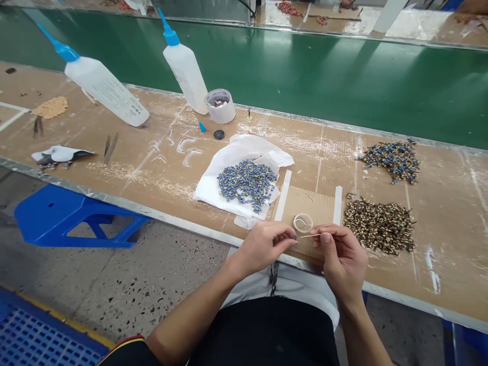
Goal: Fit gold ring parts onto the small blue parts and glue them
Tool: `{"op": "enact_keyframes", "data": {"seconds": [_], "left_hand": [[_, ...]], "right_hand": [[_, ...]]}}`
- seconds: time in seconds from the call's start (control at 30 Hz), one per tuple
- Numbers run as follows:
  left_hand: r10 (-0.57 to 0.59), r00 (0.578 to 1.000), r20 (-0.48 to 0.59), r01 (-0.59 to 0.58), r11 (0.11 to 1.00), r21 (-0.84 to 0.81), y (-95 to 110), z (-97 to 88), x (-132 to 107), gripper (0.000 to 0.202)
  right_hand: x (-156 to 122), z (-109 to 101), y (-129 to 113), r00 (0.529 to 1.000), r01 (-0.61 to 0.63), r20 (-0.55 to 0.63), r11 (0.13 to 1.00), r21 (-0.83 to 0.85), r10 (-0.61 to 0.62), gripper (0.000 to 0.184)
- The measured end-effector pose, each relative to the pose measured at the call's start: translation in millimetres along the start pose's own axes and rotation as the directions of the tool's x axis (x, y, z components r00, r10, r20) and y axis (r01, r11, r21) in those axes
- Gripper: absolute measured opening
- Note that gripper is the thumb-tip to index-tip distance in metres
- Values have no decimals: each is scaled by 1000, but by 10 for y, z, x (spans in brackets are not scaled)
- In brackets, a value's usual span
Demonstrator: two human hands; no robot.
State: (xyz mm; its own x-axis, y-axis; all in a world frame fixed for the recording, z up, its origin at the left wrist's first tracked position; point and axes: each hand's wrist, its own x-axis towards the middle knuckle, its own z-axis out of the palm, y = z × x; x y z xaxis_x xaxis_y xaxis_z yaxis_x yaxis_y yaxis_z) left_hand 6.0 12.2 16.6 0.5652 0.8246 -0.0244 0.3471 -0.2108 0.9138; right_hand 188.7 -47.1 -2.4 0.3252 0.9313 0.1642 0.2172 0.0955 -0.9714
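Observation:
My left hand (263, 245) pinches a small blue piece (294, 237) between thumb and fingertips. A thin wooden stick (314, 235), like a toothpick, is held in my right hand (342, 251), its tip pointing at the blue piece and very close to it. Whether they touch is too small to tell. Just beyond my fingers sits a small round clear dish (303, 222) on a cardboard sheet (310, 203) taped at both sides. Left of it, a heap of small blue and yellow pieces (247, 183) lies on white paper (208, 188).
Right of my hands are a heap of dark brass-coloured pieces (379, 226) and a pile of blue-and-dark pieces (392, 160). Two white bottles (107, 91) with blue nozzles and a tape roll (221, 109) stand farther back. Tweezers (110, 148) lie left. A green conveyor belt (305, 76) runs behind.

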Motion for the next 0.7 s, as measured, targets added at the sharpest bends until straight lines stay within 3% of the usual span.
{"op": "enact_keyframes", "data": {"seconds": [0.4, 0.7], "left_hand": [[27, 1000, -4, -26, 999, 42, 7, 23, 8, 8], [46, 999, 8, -46, 996, 74, -4, 25, 2, 8]], "right_hand": [[-38, 3, 46, 999, 7, 47, 1000, -26, -6, 9], [-71, 11, 81, 993, 110, 59, 991, -71, -105, 8]]}}
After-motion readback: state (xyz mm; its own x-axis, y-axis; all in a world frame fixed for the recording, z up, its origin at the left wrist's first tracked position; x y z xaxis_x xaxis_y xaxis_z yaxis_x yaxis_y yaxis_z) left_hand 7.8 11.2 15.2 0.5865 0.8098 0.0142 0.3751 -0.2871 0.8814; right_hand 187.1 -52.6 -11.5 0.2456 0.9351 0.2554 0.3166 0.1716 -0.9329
